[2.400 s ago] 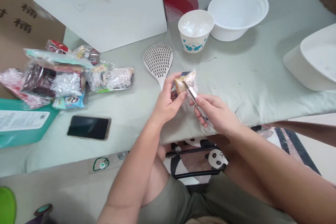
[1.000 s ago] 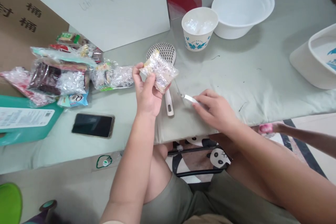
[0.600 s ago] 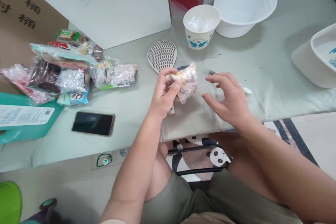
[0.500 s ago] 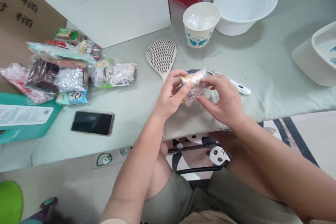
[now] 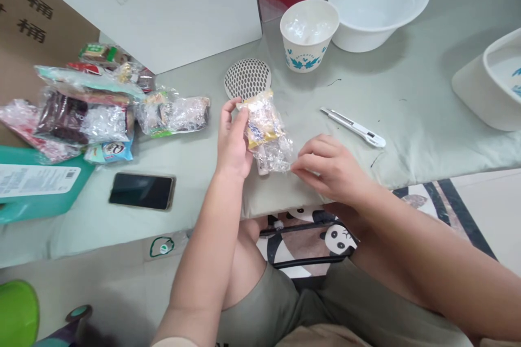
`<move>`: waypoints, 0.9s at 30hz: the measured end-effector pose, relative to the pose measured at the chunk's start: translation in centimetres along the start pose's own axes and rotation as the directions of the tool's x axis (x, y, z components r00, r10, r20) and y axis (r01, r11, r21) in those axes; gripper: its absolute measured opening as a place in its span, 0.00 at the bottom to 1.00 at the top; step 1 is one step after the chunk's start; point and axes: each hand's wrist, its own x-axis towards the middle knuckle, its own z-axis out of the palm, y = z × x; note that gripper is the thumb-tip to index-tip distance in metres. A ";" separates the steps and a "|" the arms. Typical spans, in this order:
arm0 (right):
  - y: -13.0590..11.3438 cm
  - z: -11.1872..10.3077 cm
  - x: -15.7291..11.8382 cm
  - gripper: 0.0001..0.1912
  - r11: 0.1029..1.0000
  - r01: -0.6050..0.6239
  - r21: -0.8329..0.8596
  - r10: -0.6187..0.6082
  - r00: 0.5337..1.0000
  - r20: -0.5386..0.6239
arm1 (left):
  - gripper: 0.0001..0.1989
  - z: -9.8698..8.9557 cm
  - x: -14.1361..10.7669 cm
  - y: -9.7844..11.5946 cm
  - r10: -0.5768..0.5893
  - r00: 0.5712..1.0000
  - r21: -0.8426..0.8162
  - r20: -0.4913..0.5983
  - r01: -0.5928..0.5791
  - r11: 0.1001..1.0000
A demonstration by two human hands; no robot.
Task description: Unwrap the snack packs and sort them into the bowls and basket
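Observation:
My left hand is closed on the left side of a snack packet, a crinkled clear plastic wrapper with yellow bands and some blue print. The thumb lies across its front. My right hand has its fingers pinched together at the packet's lower right corner. The packet hangs over a pale slotted skimmer, hiding most of its handle. A white utility knife lies to the right, above my right hand, its thin tip pointing up and left.
A paper cup holding clear plastic and a white bowl stand at the back; a white bin is at right. Packaged snacks, a phone and a green package lie left. A white box stands behind.
My left hand has moved left with the packet, which now shows its flat printed face. The right hand has dropped slightly and its fingers have closed together. The knife is uncovered.

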 end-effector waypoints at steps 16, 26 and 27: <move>1.4 -0.2 0.1 0.05 0.951 -0.284 0.125 0.309 0.907 -0.286 | 0.50 0.3 -2.1 0.7 -0.226 0.742 0.331 0.631 0.005 0.943; 1.2 -0.4 0.2 0.04 0.950 -0.219 0.224 0.255 0.955 -0.150 | 0.54 0.5 -2.1 1.1 -0.318 0.751 0.393 0.579 0.084 0.916; 1.2 -0.4 0.2 0.04 0.945 -0.233 0.231 0.269 0.953 -0.139 | 0.54 0.4 -2.1 1.1 -0.318 0.753 0.403 0.576 0.077 0.912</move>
